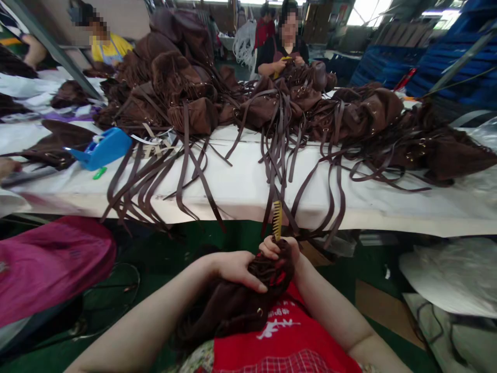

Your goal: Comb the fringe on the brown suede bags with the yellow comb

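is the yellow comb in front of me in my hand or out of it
In hand: your right hand closes around the yellow comb at its lower end; the rest sticks out.

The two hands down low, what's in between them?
Dark brown fringed material is bunched between the left hand and right hand; the head view shows it.

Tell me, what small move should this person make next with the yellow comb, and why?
Probably lower the yellow comb into the dark strands: its toothed end juts up from the right hand, clear of them, while the left hand holds the brown fringed piece, which should keep it steady.
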`<act>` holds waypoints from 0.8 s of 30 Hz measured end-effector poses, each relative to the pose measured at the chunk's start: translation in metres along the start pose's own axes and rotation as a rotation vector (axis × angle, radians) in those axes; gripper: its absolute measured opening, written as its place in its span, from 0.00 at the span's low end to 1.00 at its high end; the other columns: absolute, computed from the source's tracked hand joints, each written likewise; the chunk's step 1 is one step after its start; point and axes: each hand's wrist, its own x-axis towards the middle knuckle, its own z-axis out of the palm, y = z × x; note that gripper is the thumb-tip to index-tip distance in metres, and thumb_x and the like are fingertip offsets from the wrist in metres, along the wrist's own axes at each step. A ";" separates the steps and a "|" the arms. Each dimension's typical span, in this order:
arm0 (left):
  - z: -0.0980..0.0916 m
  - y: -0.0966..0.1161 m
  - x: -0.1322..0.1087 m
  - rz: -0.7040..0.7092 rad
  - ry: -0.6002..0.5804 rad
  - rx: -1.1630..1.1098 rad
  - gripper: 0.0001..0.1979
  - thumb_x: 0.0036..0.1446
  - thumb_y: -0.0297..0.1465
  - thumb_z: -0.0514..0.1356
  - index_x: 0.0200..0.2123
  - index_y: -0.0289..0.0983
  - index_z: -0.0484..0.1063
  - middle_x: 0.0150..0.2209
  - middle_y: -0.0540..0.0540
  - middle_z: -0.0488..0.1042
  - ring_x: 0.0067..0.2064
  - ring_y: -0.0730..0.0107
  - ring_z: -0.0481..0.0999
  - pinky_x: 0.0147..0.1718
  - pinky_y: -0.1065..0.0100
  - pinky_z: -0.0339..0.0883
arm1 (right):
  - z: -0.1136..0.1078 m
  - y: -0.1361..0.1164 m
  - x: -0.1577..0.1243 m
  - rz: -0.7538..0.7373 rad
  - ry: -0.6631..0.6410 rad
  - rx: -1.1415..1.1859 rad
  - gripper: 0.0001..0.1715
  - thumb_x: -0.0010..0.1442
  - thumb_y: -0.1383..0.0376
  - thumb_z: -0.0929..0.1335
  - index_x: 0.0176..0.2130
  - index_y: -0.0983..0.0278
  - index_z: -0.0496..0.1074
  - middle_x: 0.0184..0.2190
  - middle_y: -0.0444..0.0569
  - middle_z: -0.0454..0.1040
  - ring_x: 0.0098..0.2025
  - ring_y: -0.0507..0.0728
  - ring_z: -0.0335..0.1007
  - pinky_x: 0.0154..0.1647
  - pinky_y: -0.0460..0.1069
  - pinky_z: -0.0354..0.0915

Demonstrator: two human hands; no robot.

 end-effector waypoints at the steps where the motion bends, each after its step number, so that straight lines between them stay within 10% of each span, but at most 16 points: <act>1: 0.009 -0.004 0.008 0.002 0.062 -0.017 0.19 0.42 0.41 0.66 0.37 0.36 0.77 0.33 0.48 0.78 0.37 0.57 0.76 0.36 0.66 0.69 | 0.000 -0.002 0.000 0.024 -0.003 -0.001 0.21 0.47 0.51 0.68 0.21 0.63 0.58 0.18 0.40 0.59 0.15 0.45 0.45 0.15 0.43 0.49; 9: 0.022 -0.038 0.027 0.080 0.199 -0.612 0.21 0.48 0.41 0.62 0.42 0.34 0.76 0.42 0.45 0.78 0.45 0.58 0.75 0.49 0.64 0.65 | -0.025 -0.018 -0.024 0.036 0.583 -0.310 0.18 0.42 0.65 0.66 0.35 0.69 0.75 0.29 0.50 0.77 0.15 0.45 0.52 0.14 0.42 0.45; 17: 0.031 -0.048 0.040 0.109 0.329 -0.833 0.15 0.45 0.39 0.64 0.31 0.33 0.76 0.33 0.46 0.78 0.40 0.60 0.75 0.45 0.64 0.65 | -0.003 -0.018 -0.043 0.044 0.578 -0.603 0.22 0.46 0.57 0.74 0.38 0.68 0.74 0.24 0.45 0.74 0.22 0.47 0.61 0.22 0.43 0.54; 24: 0.031 -0.062 0.049 0.105 0.551 -0.919 0.09 0.47 0.34 0.60 0.20 0.35 0.67 0.22 0.50 0.71 0.27 0.69 0.69 0.32 0.68 0.63 | 0.009 -0.006 -0.050 0.081 0.623 -0.681 0.23 0.54 0.50 0.69 0.31 0.68 0.74 0.13 0.35 0.52 0.16 0.45 0.42 0.18 0.44 0.40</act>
